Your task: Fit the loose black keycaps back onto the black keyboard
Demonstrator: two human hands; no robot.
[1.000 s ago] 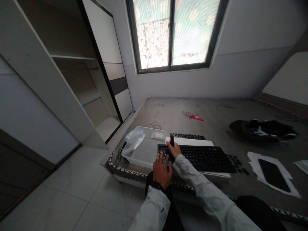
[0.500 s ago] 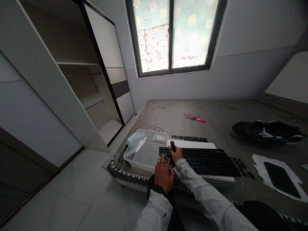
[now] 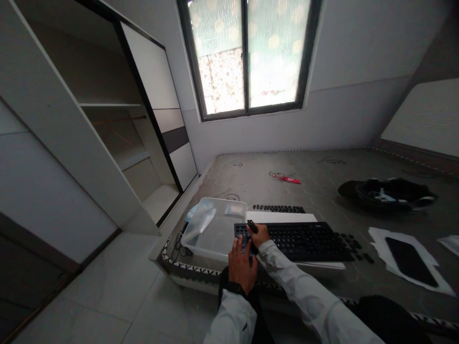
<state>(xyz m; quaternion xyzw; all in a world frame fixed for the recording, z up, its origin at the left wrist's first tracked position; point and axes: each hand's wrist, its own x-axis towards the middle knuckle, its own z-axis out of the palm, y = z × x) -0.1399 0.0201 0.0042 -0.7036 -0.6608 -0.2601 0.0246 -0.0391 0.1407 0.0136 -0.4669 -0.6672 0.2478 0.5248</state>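
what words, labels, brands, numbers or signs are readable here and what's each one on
None can be read.
Black rectangular keyboard: small pale mark near its far right corner, too small to read; any key legends likewise.
Flat red strip: pale markings, too blurred to read.
Grey quilted mattress: dark printed motifs, no legible lettering.

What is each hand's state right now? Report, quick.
Left hand: open, fingers spread at the keyboard.
Right hand: closed around a black tool.
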